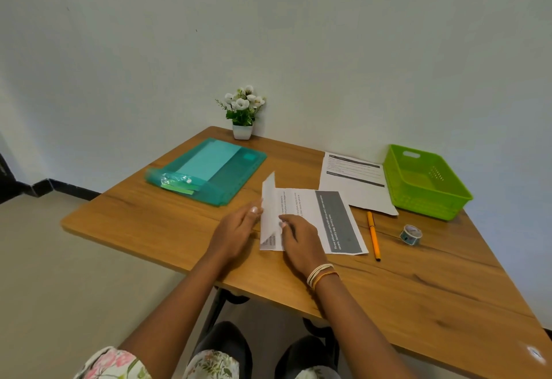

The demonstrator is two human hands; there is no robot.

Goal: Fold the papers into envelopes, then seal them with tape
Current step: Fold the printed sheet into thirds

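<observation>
A wooden desk [388,304] stands against a pale wall; a person is seated at its near edge, both forearms reaching over it. The printed sheet [316,220] under work lies flat near the middle of the desk, grey banner with white lettering toward its right side; its left portion is raised into an upright flap [269,208], partway through a fold. The left hand [236,231] is on the outer side of that flap, fingertips touching the paper at about mid-height, fingers fairly straight; whether a thumb pinches the paper cannot be told. The right hand [298,241] lies on the sheet just right of the flap, fingers extended toward the crease and pressing the paper down; bangles [321,274] sit on that wrist. The two hands are close together, separated by the raised flap.

A second printed sheet [355,184] lies flat further back and to the right, its right edge touching or just beside a lime-green plastic basket [397,181]; the basket's interior appears bare. An orange pen [373,235] lies just right of the sheet under work, apart from it. A small roll of patterned tape [411,234] stands right of the pen, near the basket's front. A teal translucent folder [239,175] lies at back left, with a clear pouch [176,183] on its near corner. A small white pot of white flowers [242,113] stands at the back edge against the wall.
</observation>
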